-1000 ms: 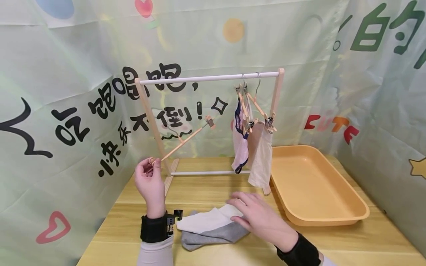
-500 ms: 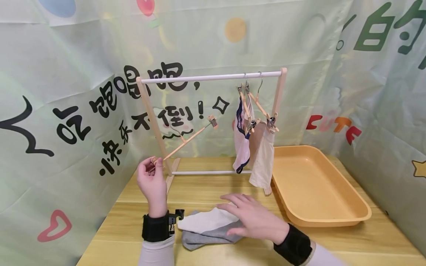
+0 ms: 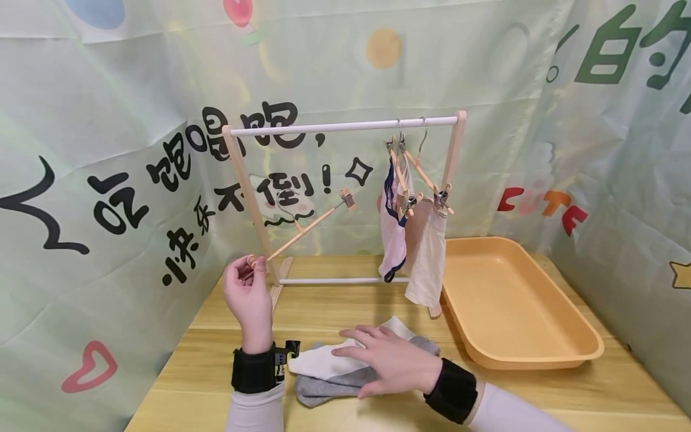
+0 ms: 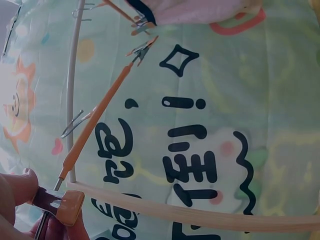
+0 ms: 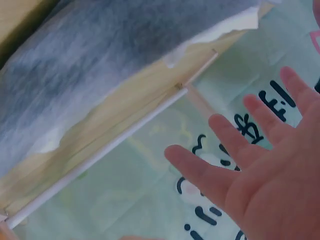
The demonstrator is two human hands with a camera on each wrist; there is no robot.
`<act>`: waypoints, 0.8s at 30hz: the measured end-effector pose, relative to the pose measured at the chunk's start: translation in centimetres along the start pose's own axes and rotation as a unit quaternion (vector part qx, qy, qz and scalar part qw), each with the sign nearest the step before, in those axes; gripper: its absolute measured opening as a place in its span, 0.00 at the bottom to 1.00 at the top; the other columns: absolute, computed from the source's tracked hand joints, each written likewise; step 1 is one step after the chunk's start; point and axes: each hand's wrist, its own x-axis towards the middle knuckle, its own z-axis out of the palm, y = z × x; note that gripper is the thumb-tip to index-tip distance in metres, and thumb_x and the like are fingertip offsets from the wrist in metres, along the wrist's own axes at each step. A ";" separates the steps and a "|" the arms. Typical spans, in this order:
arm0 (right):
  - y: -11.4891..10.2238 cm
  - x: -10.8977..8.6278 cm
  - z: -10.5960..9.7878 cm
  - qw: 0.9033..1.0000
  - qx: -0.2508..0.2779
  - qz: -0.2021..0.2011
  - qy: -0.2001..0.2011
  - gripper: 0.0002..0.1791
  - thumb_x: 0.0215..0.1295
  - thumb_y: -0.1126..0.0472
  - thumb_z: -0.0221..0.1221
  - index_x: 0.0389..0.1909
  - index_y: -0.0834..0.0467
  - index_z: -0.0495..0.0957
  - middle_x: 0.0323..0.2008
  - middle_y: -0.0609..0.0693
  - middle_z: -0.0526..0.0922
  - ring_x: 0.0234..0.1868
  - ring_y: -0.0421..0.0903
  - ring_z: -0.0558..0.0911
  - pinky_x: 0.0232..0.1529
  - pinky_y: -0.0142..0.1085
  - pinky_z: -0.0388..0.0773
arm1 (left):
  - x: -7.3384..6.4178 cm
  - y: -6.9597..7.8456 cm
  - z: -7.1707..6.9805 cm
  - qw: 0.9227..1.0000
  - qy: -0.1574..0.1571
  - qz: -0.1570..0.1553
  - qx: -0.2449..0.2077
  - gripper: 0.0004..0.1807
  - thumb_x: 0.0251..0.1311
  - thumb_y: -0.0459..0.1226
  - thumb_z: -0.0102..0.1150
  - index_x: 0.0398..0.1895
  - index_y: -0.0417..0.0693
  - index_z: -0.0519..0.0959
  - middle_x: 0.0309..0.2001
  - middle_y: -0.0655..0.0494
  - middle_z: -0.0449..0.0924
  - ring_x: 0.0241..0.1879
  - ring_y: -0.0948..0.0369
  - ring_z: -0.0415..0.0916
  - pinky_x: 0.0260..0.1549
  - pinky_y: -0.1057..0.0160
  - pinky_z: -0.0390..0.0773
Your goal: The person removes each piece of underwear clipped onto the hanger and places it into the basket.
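My left hand (image 3: 248, 300) pinches one end clip of a wooden clip hanger (image 3: 302, 233), holding it tilted in front of the rack's left post. In the left wrist view the clip (image 4: 70, 207) sits between thumb and fingers, and the hanger's other clip (image 4: 142, 50) is free at the far end. Above a pair of socks, my right hand (image 3: 388, 363) spreads its fingers and grips nothing. The white sock (image 3: 324, 359) lies over the grey sock (image 3: 318, 390) on the table, both partly hidden by that hand.
A small wooden rack (image 3: 345, 126) stands behind, with two hangers on the right of its rail. They carry a pink garment with navy trim (image 3: 394, 240) and a cream garment (image 3: 427, 258). An orange tray (image 3: 513, 300) sits at the right. Printed cloth walls (image 3: 324, 60) enclose the table.
My right hand has moved left across the socks, uncovering their right ends. The left hand keeps its hold on the hanger, almost still.
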 end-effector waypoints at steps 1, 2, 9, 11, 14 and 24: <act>0.0 0.2 0.2 1.000 -0.001 0.003 -0.007 0.45 0.52 0.32 0.59 0.71 0.36 0.55 0.72 0.48 0.58 0.69 0.53 0.59 0.57 0.63 0.69 | 0.0 0.0 0.0 1.000 0.000 0.000 0.000 0.20 0.58 0.38 0.62 0.45 0.29 0.74 0.35 0.55 0.73 0.33 0.60 0.73 0.31 0.78 0.76; -0.1 0.3 0.4 1.000 -0.001 0.006 -0.013 0.45 0.53 0.32 0.59 0.71 0.35 0.55 0.73 0.48 0.57 0.69 0.55 0.58 0.56 0.63 0.69 | 0.0 0.0 0.0 1.000 0.000 0.000 0.000 0.20 0.58 0.38 0.62 0.45 0.29 0.74 0.35 0.55 0.73 0.32 0.60 0.73 0.31 0.78 0.76; -0.1 0.6 1.3 0.998 0.011 0.041 -0.044 0.45 0.50 0.31 0.60 0.70 0.34 0.57 0.73 0.48 0.57 0.67 0.56 0.60 0.51 0.63 0.73 | 0.0 0.1 0.0 1.000 -0.001 -0.003 -0.003 0.21 0.57 0.40 0.63 0.43 0.29 0.74 0.34 0.55 0.74 0.32 0.59 0.74 0.31 0.78 0.77; 0.0 0.5 1.5 0.998 0.017 0.048 -0.048 0.45 0.49 0.30 0.60 0.70 0.34 0.58 0.73 0.50 0.57 0.66 0.56 0.61 0.48 0.62 0.75 | -0.1 0.1 0.1 1.000 0.000 -0.003 -0.004 0.21 0.57 0.41 0.63 0.43 0.29 0.74 0.34 0.56 0.74 0.32 0.59 0.74 0.31 0.78 0.77; 0.3 0.3 1.9 0.997 0.025 0.055 -0.052 0.45 0.48 0.30 0.60 0.70 0.34 0.58 0.72 0.51 0.58 0.65 0.57 0.62 0.44 0.59 0.78 | -0.1 0.1 0.2 1.000 0.002 0.000 -0.005 0.22 0.57 0.41 0.63 0.42 0.28 0.74 0.34 0.56 0.74 0.32 0.60 0.74 0.31 0.78 0.77; 0.6 0.3 2.6 0.994 0.039 0.075 -0.062 0.41 0.52 0.33 0.60 0.69 0.33 0.59 0.71 0.55 0.59 0.63 0.63 0.66 0.41 0.54 0.81 | -0.2 0.3 0.2 1.000 -0.002 -0.012 0.002 0.19 0.58 0.37 0.62 0.44 0.28 0.74 0.35 0.56 0.73 0.33 0.60 0.73 0.32 0.78 0.77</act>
